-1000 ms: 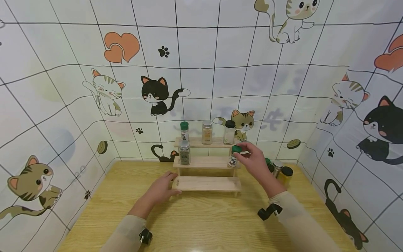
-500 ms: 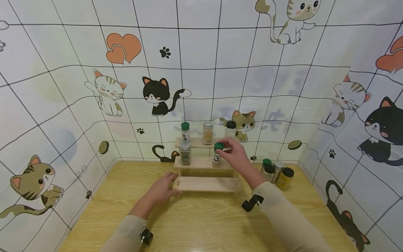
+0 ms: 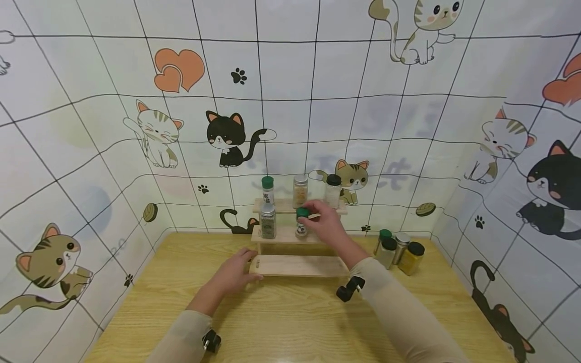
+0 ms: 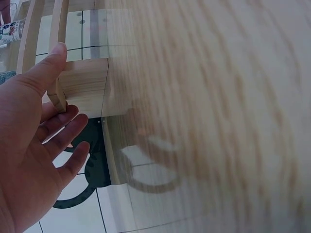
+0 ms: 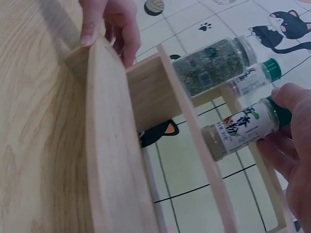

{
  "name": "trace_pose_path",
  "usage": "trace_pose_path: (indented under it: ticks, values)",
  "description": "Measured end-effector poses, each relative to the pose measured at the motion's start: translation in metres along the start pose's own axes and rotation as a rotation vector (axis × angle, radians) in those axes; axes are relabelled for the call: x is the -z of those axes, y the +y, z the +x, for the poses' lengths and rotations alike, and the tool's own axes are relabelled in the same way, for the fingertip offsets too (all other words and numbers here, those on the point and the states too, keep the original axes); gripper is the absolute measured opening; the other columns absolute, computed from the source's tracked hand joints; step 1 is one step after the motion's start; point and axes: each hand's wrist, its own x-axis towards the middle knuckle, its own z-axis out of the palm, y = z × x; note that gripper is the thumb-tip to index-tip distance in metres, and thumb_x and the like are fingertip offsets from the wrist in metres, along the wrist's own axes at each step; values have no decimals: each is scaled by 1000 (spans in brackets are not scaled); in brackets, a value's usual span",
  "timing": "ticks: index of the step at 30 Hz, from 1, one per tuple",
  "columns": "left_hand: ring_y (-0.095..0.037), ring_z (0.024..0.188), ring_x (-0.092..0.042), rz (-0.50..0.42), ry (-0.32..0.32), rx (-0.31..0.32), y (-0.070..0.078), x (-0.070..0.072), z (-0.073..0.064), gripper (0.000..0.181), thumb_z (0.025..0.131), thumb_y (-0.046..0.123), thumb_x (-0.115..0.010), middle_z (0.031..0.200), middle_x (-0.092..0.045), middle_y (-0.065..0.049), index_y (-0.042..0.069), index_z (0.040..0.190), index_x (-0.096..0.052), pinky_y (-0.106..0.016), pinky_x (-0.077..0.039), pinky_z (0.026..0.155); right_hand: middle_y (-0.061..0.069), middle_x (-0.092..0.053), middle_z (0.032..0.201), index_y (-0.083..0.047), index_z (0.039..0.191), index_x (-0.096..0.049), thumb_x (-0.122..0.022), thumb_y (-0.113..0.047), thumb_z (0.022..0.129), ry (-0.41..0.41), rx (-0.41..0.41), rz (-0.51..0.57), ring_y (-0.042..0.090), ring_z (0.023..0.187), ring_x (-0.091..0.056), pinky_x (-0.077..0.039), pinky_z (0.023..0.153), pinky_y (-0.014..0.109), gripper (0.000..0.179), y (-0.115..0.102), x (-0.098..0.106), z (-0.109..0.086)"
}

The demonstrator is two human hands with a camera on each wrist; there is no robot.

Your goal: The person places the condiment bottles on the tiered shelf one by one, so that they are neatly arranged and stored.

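A three-step wooden spice rack (image 3: 299,265) stands against the wall. My left hand (image 3: 235,272) grips the left end of its lowest step, thumb on one side of the board and fingers on the other in the left wrist view. Over the middle step, my right hand (image 3: 324,222) pinches the green cap of a small spice jar (image 3: 301,229). The jar is upright in the head view, with brown powder and a white label (image 5: 245,127) in the right wrist view. To its left on that step sits a silver-capped jar of dried herbs (image 3: 268,223).
On the top step stand a green-capped jar (image 3: 268,190), a jar with pale contents (image 3: 300,191) and a black-capped jar (image 3: 333,191). Several more jars, among them a yellow one (image 3: 411,258), are grouped on the wooden table (image 3: 281,322) right of the rack.
My right hand has moved left along the middle step with the green-capped spice jar, from the right end to about the middle. My left hand has stayed at the rack's end.
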Motion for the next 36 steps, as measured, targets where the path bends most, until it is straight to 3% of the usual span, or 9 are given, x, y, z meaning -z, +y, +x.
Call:
trace_pose_path:
  ticks: [12,20,25,30,36]
  values:
    - [-32,121,-69,-10,-5,14,0,0,1,76,94,42,-91,136,-63,-10,2,151,-62,-54,-57,104,6,-71,123,-12,136,-67,-84,-13,101,12,-7,16,24,114,-70,-65,93,40,39,6,-7,-5]
    - [-32,121,-69,-3,-10,13,0,0,0,76,94,42,-91,136,-63,-10,1,151,-61,-54,-58,104,11,-67,130,-9,154,-55,-88,-20,99,-16,-83,40,31,119,-68,-60,102,49,65,4,-4,-12]
    - [-32,121,-69,-11,-8,7,-2,-1,0,76,95,43,-90,137,-63,-10,2,152,-61,-54,-58,103,17,-66,133,-5,154,-56,-87,-21,100,17,-81,8,36,122,-66,-58,103,55,64,8,8,-28]
    - [-30,121,-69,-9,1,10,-3,-2,0,75,95,42,-90,137,-63,-8,4,152,-61,-54,-58,103,14,-64,134,-7,144,-61,-84,-18,103,45,-76,-31,36,122,-65,-57,102,55,48,15,27,-51]
    - [-32,121,-69,-21,6,8,-3,-1,0,75,94,40,-92,136,-64,-10,2,151,-62,-55,-58,104,24,-63,132,2,137,-63,-84,-9,101,95,-36,-55,40,116,-66,-57,98,63,43,25,52,-80]
